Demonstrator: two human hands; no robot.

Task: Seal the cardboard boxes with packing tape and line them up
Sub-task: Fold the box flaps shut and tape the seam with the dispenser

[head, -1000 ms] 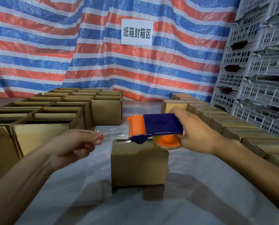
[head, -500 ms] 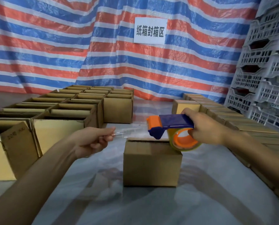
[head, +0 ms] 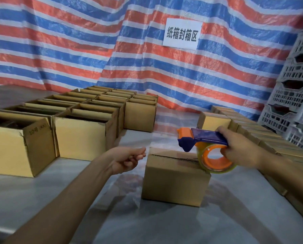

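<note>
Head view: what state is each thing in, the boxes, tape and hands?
Middle box, flaps closed, seam untaped.
Tape dispenser, held over that box.
Tape strip, pulled out, faint.
Left hand, fingers pinching the strip's end.
Right hand, gripping the dispenser.
Left boxes, open.
Right boxes, closed, in a row.

Striped tarp [head: 76,41], white sign [head: 182,34], grey crates [head: 291,103]
</note>
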